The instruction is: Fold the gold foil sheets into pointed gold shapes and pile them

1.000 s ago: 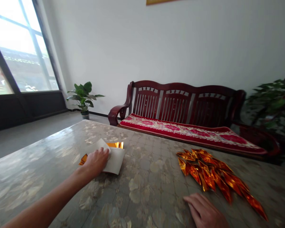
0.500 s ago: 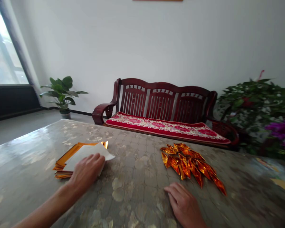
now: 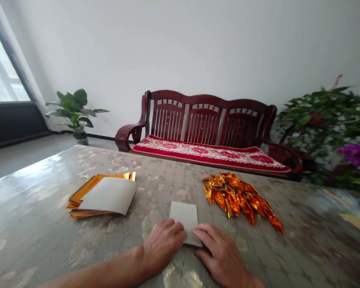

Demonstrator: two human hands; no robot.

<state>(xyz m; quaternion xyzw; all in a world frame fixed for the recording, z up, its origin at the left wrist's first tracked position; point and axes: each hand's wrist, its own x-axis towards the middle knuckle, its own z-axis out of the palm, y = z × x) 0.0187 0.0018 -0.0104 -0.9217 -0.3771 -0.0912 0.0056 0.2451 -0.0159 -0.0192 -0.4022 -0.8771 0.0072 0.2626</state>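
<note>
Sheet (image 3: 184, 216) was white; folded foil pieces (image 3: 233, 203) were orange-gold; paper stack (image 3: 108, 196) showed white and gold; table (image 3: 78, 248) was grey-brown, floral; settee (image 3: 204, 99) was dark red

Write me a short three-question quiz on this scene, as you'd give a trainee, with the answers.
1. True or false: the stack of sheets lies to the left of the shiny orange pieces.
2. What covers the seat of the wooden bench?
A) a purple flower
B) a red patterned cloth
C) a clear plastic bag
3. Fill in: the left hand and the right hand are both at a pale, rectangular ____.

Key: 1. True. 2. B. 3. Sheet.
</note>
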